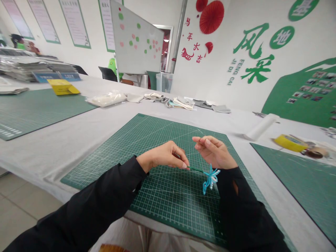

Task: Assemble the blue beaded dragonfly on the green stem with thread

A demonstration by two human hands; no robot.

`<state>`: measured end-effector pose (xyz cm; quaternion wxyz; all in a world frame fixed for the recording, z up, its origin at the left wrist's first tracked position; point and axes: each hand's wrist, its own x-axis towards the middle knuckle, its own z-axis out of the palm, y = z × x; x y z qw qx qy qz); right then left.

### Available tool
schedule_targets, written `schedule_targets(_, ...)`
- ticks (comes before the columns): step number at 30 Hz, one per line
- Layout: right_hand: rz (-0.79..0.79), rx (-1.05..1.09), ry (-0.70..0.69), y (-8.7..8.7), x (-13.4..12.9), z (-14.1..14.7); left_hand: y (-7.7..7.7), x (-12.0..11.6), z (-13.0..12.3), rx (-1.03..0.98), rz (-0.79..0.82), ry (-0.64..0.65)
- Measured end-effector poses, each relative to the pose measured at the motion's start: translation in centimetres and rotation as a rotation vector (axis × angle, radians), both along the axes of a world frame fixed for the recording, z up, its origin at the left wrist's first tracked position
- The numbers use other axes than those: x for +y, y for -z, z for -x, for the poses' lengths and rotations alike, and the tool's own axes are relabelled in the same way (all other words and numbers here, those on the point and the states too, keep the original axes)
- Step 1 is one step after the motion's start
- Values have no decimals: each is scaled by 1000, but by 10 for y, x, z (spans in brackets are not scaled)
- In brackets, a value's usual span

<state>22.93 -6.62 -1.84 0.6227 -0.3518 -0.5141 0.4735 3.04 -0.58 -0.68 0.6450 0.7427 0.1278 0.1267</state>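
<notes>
A blue beaded flower (210, 177) is held by its green stem (196, 169) in the closed grip of the left hand (172, 155), pointed toward four o'clock over a cutting mat (170, 201). Whether anything is pinched by the curled right hand (216, 153) cannot be told. Fabric pieces (183, 103) are spread on the bench (112, 120) at twelve.

**Bare left hand (170, 155) pinches; bare right hand (216, 152) curls near it**

The left arm, in a long black cloth sleeve (91, 206), reaches forward to the left hand, whose fingers bend and whose thumb closes against the index finger. The right hand is apart from the left hand, to its right, fingers bent and pointing toward it; whether their tips meet the thumb is unclear. The right arm's black cloth sleeve (244, 213) gapes near the cuff, showing skin.
</notes>
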Motion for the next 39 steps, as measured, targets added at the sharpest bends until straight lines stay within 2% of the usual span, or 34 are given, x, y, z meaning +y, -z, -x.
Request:
schedule_targets(3, 43, -1, -75, 1, 1, 7, 0, -2, 0, 3, 54, 17)
schedule_targets(8, 53, -6, -209, 4, 2, 18, 5, -1, -1, 10, 34, 48)
schedule_targets(18, 62, 10, -206, 4, 0, 21, 6, -2, 0, -13, 56, 59)
schedule_targets(27, 93, -18, -282, -1, -4, 36, 19, 0, -3, -54, 141, 153)
schedule_targets(36, 84, -9, -252, -1, -5, 37, 17, -3, -3, -96, 219, 165)
schedule_targets(39, 45, 34, -218, -1, -5, 33, 14, -3, -3, -102, 200, 159)
